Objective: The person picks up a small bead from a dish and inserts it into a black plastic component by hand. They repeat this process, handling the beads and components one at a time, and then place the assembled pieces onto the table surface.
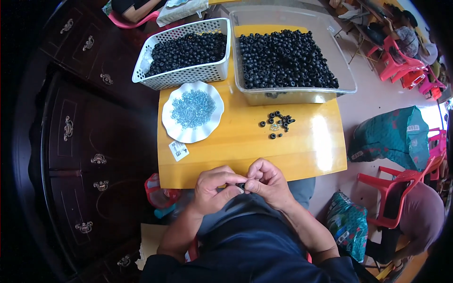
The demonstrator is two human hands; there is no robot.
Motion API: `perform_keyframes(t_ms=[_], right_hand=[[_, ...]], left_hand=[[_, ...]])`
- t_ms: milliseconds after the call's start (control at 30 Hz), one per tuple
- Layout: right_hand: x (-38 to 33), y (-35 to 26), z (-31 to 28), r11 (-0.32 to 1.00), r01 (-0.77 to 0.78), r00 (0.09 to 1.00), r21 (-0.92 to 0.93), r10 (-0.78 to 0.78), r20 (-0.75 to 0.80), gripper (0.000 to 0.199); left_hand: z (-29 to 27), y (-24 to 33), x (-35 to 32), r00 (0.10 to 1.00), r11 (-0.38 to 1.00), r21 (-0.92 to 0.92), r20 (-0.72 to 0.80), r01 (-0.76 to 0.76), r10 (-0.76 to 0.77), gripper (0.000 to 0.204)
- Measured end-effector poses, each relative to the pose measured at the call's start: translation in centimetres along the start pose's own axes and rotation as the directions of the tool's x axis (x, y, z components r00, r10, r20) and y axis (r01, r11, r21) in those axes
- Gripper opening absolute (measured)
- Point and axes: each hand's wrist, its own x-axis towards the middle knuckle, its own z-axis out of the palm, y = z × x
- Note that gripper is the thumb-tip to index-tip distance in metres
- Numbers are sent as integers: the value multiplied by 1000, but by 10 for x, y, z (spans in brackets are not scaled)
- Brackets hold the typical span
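Just off the table's near edge, my left hand [214, 189] pinches a small black round part [241, 186] between thumb and forefinger. My right hand [268, 185] meets it there, its thumb and fingertips pressed together at the part; anything between those fingertips is too small to make out. Farther up the yellow table [226, 158] lies a loose group of black round parts [286, 123], some with open centres, with a few tiny see-through pieces [274, 127] among them. A white wavy-edged plate [189, 137] to the left bears a heap of tiny pale-blue see-through pieces [192, 109].
A white perforated basket [188, 75] and a large see-through bin [292, 96], both filled with black parts, stand at the back. A white label [179, 150] lies by the plate. Dark drawers [71, 141] line the left; green bags [389, 137], red chairs [391, 193] and seated people are right.
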Motion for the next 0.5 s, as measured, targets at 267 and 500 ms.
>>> perform_keyframes(t_ms=[267,500], right_hand=[[14,-6,-4,997,-77,997,-27,77,8,16],[5,-15,-25,951,27,984,-307,-80,-161,20]], left_hand=[[2,-8,0,988,989,8,-18,151,-151,22],[-40,-9,21,924,927,-19,-65,375,-376,24]])
